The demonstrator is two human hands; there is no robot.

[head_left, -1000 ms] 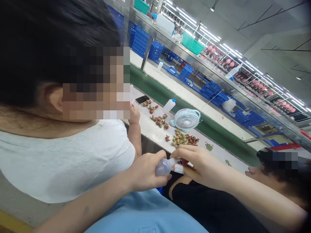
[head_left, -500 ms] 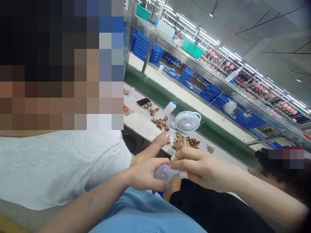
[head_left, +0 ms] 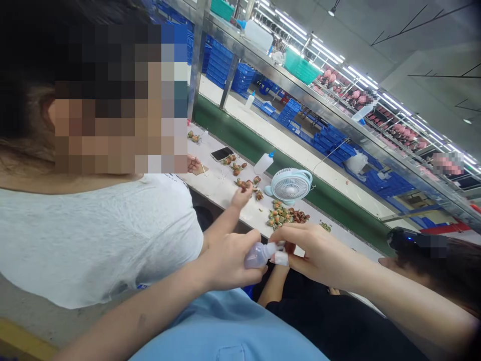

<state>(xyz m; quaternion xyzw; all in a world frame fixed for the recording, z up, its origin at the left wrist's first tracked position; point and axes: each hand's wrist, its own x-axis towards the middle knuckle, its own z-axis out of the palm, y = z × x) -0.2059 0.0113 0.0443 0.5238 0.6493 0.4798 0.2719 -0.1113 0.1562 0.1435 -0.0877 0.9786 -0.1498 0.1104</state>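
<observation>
You have nothing legible here: no word, number or brand can be read. The small bottle [head_left: 257,255] you hold, the white squeeze bottle [head_left: 263,163], the fan [head_left: 290,186], the phone [head_left: 221,153] and the blue crates [head_left: 221,62] show no readable markings.

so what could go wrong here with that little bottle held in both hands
The left hand grips the small bottle while the right hand pinches its tip: a hard squeeze might squirt liquid onto the fingers or the dark clothing below. The bottle is held off the table edge, so a slip could drop it. A co-worker's hand works at figurines close by and might jostle it.
</observation>
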